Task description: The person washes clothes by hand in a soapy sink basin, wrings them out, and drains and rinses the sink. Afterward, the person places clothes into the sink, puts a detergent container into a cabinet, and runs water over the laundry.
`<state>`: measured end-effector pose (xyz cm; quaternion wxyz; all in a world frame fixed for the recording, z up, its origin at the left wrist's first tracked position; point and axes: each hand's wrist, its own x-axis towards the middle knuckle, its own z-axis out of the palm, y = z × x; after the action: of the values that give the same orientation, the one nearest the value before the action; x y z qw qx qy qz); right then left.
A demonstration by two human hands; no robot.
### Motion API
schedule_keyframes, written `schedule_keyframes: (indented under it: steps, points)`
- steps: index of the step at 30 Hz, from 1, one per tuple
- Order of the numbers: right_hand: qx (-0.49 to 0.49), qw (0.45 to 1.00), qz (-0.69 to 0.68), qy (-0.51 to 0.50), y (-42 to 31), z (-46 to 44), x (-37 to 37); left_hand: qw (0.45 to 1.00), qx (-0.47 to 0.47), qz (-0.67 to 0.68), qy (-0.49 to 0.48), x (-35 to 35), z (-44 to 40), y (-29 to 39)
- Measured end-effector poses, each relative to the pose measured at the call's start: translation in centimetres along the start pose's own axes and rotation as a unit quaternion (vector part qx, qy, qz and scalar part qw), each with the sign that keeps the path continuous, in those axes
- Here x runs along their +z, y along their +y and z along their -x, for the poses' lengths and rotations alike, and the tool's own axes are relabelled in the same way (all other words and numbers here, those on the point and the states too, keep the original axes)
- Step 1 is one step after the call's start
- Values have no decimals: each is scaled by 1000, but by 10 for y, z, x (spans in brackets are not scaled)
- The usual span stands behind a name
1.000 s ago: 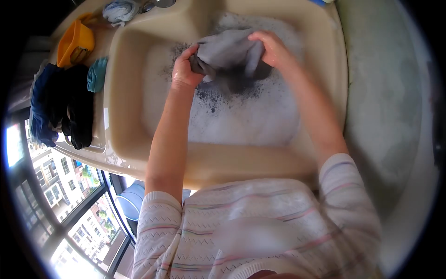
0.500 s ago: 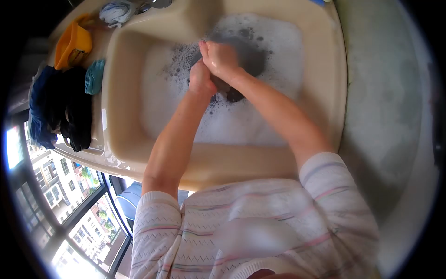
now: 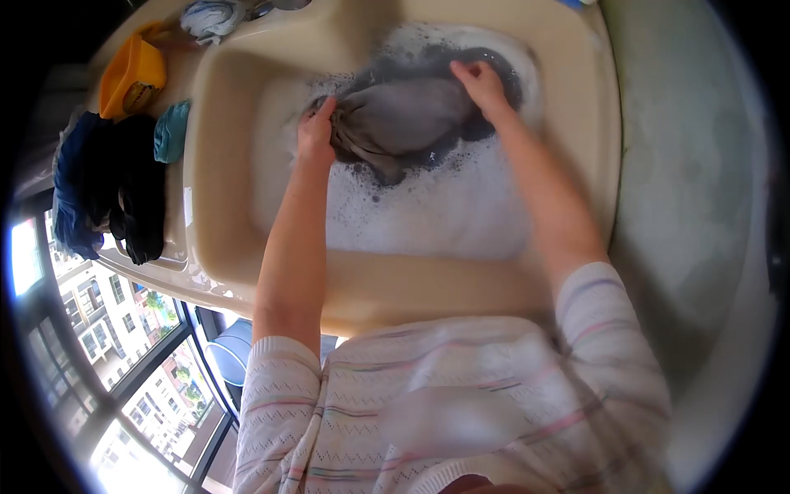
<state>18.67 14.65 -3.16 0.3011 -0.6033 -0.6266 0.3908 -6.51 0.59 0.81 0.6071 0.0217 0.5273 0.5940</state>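
A wet grey cloth garment [image 3: 407,115] is spread out in the soapy water of the beige sink [image 3: 428,284], bulging up in the middle. At its bunched left end, my left hand [image 3: 317,133] is closed on the fabric, thumb on top. My right hand [image 3: 484,85] has its thumb and fingers pinched together at the garment's far right edge; the fabric between them is mostly hidden. White suds [image 3: 428,214] lie around the cloth, with dark water showing close to it.
On the sink's left ledge lie black clothes [image 3: 138,185], dark blue clothes [image 3: 78,185], a teal cloth [image 3: 171,132] and a yellow plastic container [image 3: 132,78]. A white-and-blue cloth [image 3: 212,18] is at the back left. A blue bucket [image 3: 230,352] stands below, near the window.
My hands were together over the cloth and have parted, the left going left and the right going right. The grey garment is now stretched out between them, with more of it showing.
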Motion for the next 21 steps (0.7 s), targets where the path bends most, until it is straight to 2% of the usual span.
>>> schedule_keyframes:
  steps: [1,2,4,5,6,8,9,11,12,13,14,15,16,18,19,20,21]
  points:
    - [-84,995,45,-4,4,9,11,986,44,-105,120,14,11,-6]
    - [-58,992,48,-103,-30,33,11,986,27,-150,69,18,5,-18]
    - [-184,931,172,-266,-24,45,34,970,-10,-243,-30,13,-10,-42]
    - [-157,919,196,-304,-45,50,21,981,-34,-190,-38,20,-2,-35]
    - [-102,933,190,-287,-48,39,10,985,-22,-171,-3,12,-5,-31]
    - [-20,978,88,-190,-20,4,-13,989,7,-130,68,-13,-12,-15]
    - [-21,985,27,-167,-14,4,-12,987,19,-115,108,-19,-13,-11]
    - [-26,989,-91,-117,-16,11,-3,998,35,-46,-1,-13,-16,-15]
    - [-40,987,-92,-122,-19,18,21,998,42,-12,-55,-4,-15,-18]
    - [-67,976,-52,-201,-47,36,31,998,24,7,-60,14,-8,-18]
    - [-54,978,21,-199,-71,54,46,998,-16,21,-55,20,-4,-15]
    - [-153,973,-34,-169,-90,76,59,997,-55,35,-49,24,1,-13]
    - [-246,964,-8,-104,-98,96,77,993,-97,49,-41,28,9,-12]
    - [-307,942,-1,-135,-122,137,81,995,45,-14,-91,13,13,-33]
    - [-305,947,23,-102,-124,133,77,976,-18,145,-160,1,4,-50]
    - [-306,949,46,-69,-124,122,76,924,-76,299,-224,-6,-2,-56]
    - [-263,961,83,-5,-105,94,86,955,-100,224,-168,6,-5,-50]
